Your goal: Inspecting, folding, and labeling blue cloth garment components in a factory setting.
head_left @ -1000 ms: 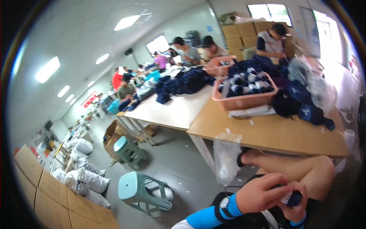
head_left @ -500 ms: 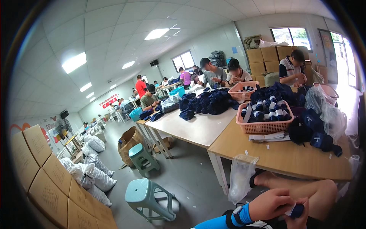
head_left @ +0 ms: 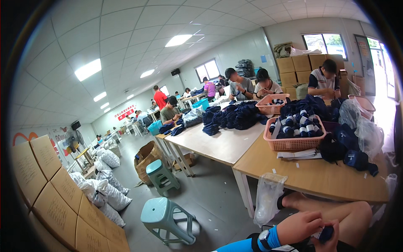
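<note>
Left hand (head_left: 299,227), with blue sleeve (head_left: 274,238) and wristwatch (head_left: 264,236), and right hand (head_left: 332,240): brought together at lower right, in front of a bent bare leg (head_left: 357,216). Between them, one small navy roll (head_left: 325,234) with a pale patch, clasped by the right hand; left fingers bent beside it, their exact hold impossible to tell.

Wooden table (head_left: 264,164), beyond the hands: one pink basket (head_left: 296,145) of navy rolls with white bands; flat white papers (head_left: 298,154) just before it; dark cloth pieces (head_left: 345,138) to its right.

At the table edge: one clear plastic bag (head_left: 268,199), hanging.

Floor, left: two green stools (head_left: 156,211), near each other; stacked cardboard boxes (head_left: 58,212).
</note>
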Tool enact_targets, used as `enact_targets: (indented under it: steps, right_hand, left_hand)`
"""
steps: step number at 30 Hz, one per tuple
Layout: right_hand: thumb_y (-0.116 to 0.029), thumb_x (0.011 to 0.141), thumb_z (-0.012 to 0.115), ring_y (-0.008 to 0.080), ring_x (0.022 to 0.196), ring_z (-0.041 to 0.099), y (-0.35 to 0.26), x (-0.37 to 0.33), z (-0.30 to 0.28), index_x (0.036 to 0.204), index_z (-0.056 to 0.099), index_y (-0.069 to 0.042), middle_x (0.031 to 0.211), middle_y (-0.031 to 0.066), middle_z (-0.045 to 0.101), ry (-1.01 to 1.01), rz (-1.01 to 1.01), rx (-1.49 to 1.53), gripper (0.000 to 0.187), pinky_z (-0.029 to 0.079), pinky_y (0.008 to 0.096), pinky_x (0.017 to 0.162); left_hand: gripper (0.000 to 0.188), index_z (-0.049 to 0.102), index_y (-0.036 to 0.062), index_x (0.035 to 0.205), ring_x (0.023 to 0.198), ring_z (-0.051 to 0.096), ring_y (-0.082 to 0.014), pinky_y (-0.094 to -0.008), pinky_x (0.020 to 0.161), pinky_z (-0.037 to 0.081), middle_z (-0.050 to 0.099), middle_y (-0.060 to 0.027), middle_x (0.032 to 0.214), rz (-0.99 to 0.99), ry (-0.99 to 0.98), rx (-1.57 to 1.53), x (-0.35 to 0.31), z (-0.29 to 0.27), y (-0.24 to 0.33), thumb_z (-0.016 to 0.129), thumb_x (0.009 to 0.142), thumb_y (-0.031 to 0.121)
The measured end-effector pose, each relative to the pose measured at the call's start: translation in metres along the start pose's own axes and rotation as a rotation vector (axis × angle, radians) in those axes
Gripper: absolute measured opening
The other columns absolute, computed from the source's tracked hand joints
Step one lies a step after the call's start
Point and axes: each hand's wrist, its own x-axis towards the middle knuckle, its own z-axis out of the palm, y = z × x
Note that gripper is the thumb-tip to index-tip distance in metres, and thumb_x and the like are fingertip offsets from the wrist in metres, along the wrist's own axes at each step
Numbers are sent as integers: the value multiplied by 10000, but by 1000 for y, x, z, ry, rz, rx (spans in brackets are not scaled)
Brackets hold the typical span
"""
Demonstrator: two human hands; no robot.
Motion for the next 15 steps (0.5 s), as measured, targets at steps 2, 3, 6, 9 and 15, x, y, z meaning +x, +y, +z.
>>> enact_targets:
  steps: [2,3,6,9,15]
  right_hand:
    - [-130,918,844,192,983,591,-1,3,0,1263,530,-12,1093,90,582,25,-60,-32,481,517,330,854]
    - [-134,913,850,191,964,593,-2,5,1,1256,534,-9,1090,92,582,46,-124,-60,483,521,328,834]
    - [-135,914,850,191,937,599,1,5,1,1252,536,0,1077,96,585,48,-151,-74,481,526,324,797]
    - [-146,921,844,191,888,605,-3,7,-1,1248,536,5,1049,94,597,18,-172,-125,474,532,321,745]
    - [-119,940,817,153,799,628,19,1,-1,1279,500,18,1012,88,617,-57,-114,-105,484,545,287,672]
  left_hand:
    - [189,627,37,1077,909,638,-349,-421,787,541,599,-123,1053,18,28,75,-3,6,0,714,944,139]
    - [189,627,37,1077,909,638,-349,-421,787,541,599,-123,1053,18,28,76,-3,7,1,714,944,139]
    - [212,619,18,1065,916,636,-376,-447,767,530,592,-150,1007,27,69,56,-1,5,1,724,920,133]
    - [177,627,11,1053,931,633,-390,-452,787,526,598,-163,999,-51,21,-225,5,-4,-5,704,937,120]
    - [154,633,6,1054,898,624,-379,-429,780,518,607,-155,987,-80,-88,-263,2,-8,-13,704,950,94]
